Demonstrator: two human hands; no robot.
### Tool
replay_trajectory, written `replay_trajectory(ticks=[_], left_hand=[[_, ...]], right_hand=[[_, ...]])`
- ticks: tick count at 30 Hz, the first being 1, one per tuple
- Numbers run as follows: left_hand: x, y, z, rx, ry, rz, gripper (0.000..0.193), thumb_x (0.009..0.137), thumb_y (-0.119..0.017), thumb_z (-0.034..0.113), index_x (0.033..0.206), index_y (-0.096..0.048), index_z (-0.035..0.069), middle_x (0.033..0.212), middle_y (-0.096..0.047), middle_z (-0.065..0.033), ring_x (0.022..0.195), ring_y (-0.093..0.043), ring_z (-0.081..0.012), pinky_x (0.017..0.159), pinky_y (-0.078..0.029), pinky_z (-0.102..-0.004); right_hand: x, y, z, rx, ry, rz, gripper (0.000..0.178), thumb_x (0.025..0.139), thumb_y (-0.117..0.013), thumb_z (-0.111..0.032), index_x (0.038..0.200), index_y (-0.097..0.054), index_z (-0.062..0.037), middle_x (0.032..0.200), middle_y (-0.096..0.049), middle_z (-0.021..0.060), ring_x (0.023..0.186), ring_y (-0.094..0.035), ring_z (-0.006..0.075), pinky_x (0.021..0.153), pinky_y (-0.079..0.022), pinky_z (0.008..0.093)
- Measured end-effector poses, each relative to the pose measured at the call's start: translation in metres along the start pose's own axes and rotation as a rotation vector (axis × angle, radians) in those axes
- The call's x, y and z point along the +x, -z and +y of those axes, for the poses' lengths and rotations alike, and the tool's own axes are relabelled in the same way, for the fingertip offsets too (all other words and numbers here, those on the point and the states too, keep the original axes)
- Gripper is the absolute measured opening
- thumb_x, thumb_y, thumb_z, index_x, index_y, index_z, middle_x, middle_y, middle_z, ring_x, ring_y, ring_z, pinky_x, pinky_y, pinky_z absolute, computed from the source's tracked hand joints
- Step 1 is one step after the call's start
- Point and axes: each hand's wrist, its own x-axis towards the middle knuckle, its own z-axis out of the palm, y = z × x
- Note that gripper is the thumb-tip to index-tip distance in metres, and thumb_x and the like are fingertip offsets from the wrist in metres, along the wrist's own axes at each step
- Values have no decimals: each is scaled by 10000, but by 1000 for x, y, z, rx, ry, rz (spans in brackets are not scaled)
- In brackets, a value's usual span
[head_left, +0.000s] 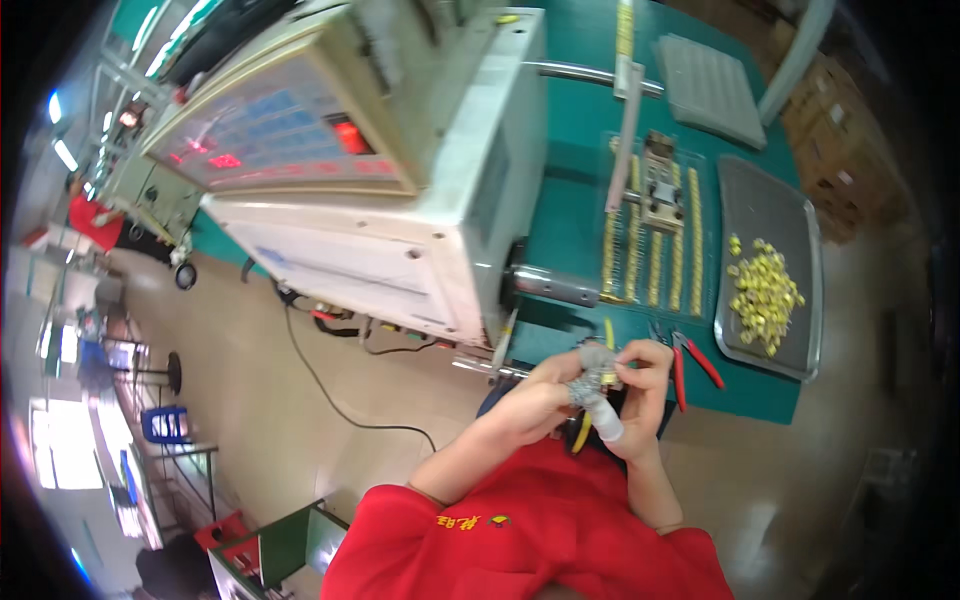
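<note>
My left hand and my right hand meet in front of my body, at the near edge of the green table. Both are closed, fingertips together around a small yellowish piece, too small to name. Pale grey and white coverings show at the fingers between the hands. Below them a curved yellow handle juts out; the rest of that tool is hidden. Just right of my right hand, red-handled cutting pliers lie at the table's edge, handles spread.
A grey tray with a heap of small yellow parts stands on the right of the green table. Strips of yellow parts lie beside a metal fixture. A large white machine with a lit panel fills the left. A cable crosses the floor.
</note>
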Motion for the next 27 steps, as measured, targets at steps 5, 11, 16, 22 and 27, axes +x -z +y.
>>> replay_trajectory(ticks=[5, 11, 16, 22, 27], left_hand=[[5, 3, -1, -36, 17, -89, 312, 777, -478, 44, 1086, -465, 2, 1018, -491, -19, 960, -476, -94, 817, -379, -227], [9, 2, -6, 61, -85, -37, 262, 796, -508, 29, 1053, -473, 0, 1030, -409, -14, 958, -455, -94, 807, -370, -217], [14, 6, -12, 322, -258, -45, 247, 781, -497, -14, 1027, -474, -1, 1036, -355, -31, 931, -446, -103, 812, -353, -206], [9, 1, -11, 185, -220, 14, 294, 781, -493, -22, 1072, -460, 10, 1044, -415, -34, 953, -461, -107, 850, -361, -226], [9, -3, -12, -58, -92, 38, 332, 798, -507, 5, 1122, -438, 17, 1047, -478, -36, 982, -474, -109, 875, -363, -251]], right_hand=[[1, 3, 4, 69, -64, 13, 366, 645, -750, -156, 875, -477, -75, 946, -486, 96, 890, -435, 260, 782, -355, 358], [1, 1, 7, 163, -64, 10, 362, 648, -754, -154, 851, -462, -91, 946, -479, 81, 874, -412, 243, 786, -346, 347], [0, -4, 7, 236, -83, 48, 355, 663, -744, -160, 863, -458, -95, 942, -469, 80, 879, -408, 241, 789, -343, 342], [-5, -9, 2, 189, -117, 89, 342, 690, -706, -135, 928, -466, -87, 981, -440, 109, 889, -411, 244, 805, -337, 346], [-11, -8, 7, 134, -108, 68, 336, 711, -662, -88, 981, -463, -77, 999, -423, 134, 901, -410, 248, 797, -345, 338]])
